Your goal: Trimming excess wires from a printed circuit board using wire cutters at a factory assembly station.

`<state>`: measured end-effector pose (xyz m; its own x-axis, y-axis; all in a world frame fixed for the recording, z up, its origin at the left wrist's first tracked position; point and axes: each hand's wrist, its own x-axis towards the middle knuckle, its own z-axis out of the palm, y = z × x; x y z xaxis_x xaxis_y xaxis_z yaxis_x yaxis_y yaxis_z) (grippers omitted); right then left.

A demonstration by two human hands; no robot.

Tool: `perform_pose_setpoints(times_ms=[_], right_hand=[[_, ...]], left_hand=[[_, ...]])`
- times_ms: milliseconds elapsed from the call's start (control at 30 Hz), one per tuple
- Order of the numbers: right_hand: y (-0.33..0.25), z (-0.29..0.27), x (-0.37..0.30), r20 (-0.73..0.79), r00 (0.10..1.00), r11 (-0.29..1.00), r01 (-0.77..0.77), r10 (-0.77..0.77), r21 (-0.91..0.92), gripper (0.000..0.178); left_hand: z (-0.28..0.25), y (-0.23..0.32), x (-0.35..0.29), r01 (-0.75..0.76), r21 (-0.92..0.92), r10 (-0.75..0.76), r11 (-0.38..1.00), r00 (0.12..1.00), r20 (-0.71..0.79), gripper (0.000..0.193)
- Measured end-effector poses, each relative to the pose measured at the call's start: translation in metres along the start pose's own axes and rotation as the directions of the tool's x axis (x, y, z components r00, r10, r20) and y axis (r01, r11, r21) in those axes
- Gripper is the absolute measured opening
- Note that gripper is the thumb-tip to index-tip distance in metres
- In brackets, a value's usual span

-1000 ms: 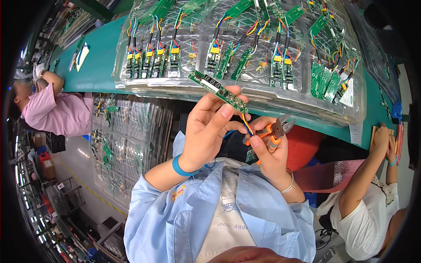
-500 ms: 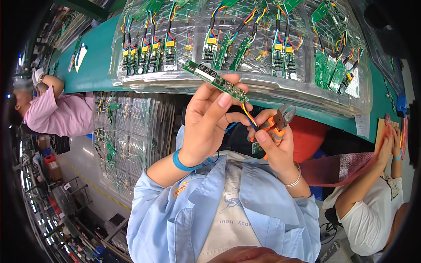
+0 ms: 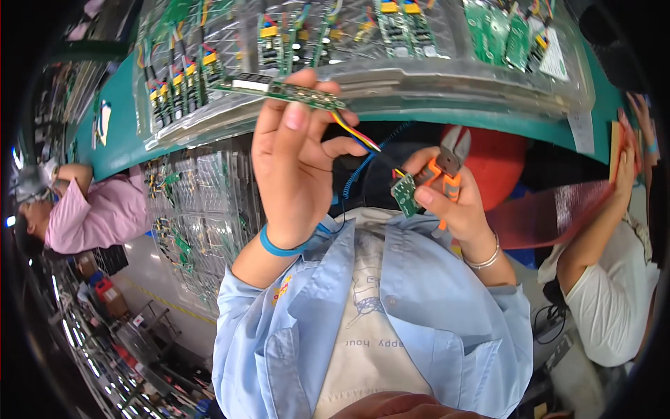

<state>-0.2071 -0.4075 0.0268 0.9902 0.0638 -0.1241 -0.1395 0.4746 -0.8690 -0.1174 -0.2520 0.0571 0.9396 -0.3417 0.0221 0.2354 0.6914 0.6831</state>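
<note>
Between thumb and fingers, my left hand (image 3: 293, 167) grips a long narrow green circuit board (image 3: 307, 96) with a display block at its left end. Thin yellow, red and dark wires (image 3: 356, 133) run from its right end into a black sleeve. They lead down to a small green circuit board (image 3: 405, 195), which my right hand (image 3: 457, 206) pinches under the thumb. The same hand also holds side cutters (image 3: 450, 157) with orange grips, their jaws pointing up and away from the boards. Both boards are in the air, nearer to me than the bench edge.
Clear plastic trays (image 3: 377, 91) full of wired circuit boards cover much of the green bench (image 3: 115, 143). More trays (image 3: 202, 230) stand stacked at lower left. A person in pink (image 3: 101, 213) is at the left; another in white (image 3: 597, 307) handles reddish wrap (image 3: 537, 216) at the right.
My left hand has moved left and the long board now lies flatter. The hands are farther apart, the wires stretch between them, and the small board shows. The view has shifted.
</note>
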Motion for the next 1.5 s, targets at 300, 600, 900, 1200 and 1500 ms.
perform_pose_setpoints(times_ms=[300, 600, 900, 1200, 1500], right_hand=[[0.004, -0.005, 0.0, 0.002, 0.998, 0.997, -0.069, 0.069, 0.036, 0.02], [0.035, -0.019, -0.002, 0.07, 0.989, 0.983, 0.138, -0.13, -0.119, 0.018], [0.091, -0.06, 0.001, -0.192, 0.98, 0.979, -0.088, 0.052, -0.186, 0.019], [0.123, -0.084, -0.012, -0.295, 0.955, 1.0, 0.002, -0.004, -0.007, 0.018], [0.123, -0.099, -0.016, -0.304, 0.952, 0.995, -0.01, 0.041, 0.102, 0.018]], left_hand=[[0.001, -0.003, 0.001, -0.05, 0.073, 0.052, 0.996, 0.998, -0.033, 0.035], [0.07, 0.114, 0.021, -0.429, 0.334, -0.004, 0.839, 0.609, 0.793, 0.035], [0.193, 0.055, 0.199, -0.499, 0.579, 0.186, 0.645, 0.837, 0.514, 0.031], [0.213, -0.061, 0.332, -0.047, 0.61, -0.107, 0.791, 0.971, 0.214, 0.033], [0.209, -0.024, 0.305, -0.225, 0.796, -0.245, 0.562, 0.874, 0.42, 0.046]])
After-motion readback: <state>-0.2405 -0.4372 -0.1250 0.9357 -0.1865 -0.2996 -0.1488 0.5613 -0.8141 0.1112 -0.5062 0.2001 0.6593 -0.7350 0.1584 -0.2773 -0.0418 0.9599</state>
